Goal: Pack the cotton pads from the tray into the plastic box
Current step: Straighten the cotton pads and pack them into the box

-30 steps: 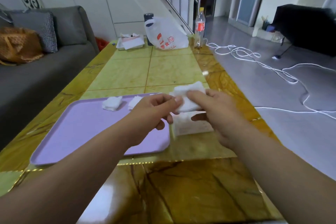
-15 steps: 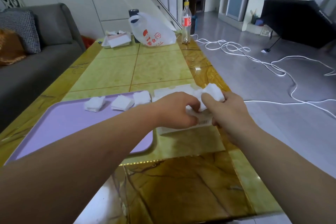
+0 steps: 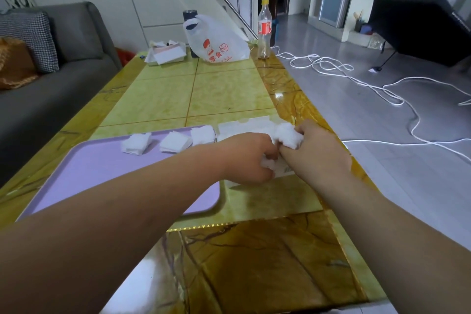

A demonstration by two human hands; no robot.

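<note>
A lilac tray [image 3: 96, 173] lies on the table at the left, with three small stacks of white cotton pads [image 3: 136, 143] along its far edge. Right of the tray stands the clear plastic box [image 3: 244, 125], mostly hidden by my hands. My right hand [image 3: 318, 150] grips a wad of cotton pads [image 3: 288, 135] over the box. My left hand [image 3: 244, 158] is closed beside it, its fingers pressing on white pads low in the box.
At the table's far end stand a white plastic bag [image 3: 216, 43], a clear bottle [image 3: 265, 30], a dark cup and a small white box [image 3: 167, 55]. A grey sofa [image 3: 51, 79] runs along the left. White cord [image 3: 356, 79] lies on the floor at the right.
The wad of pads has come down from above the table toward the box. Both hands have dropped and closed in together over the box.
</note>
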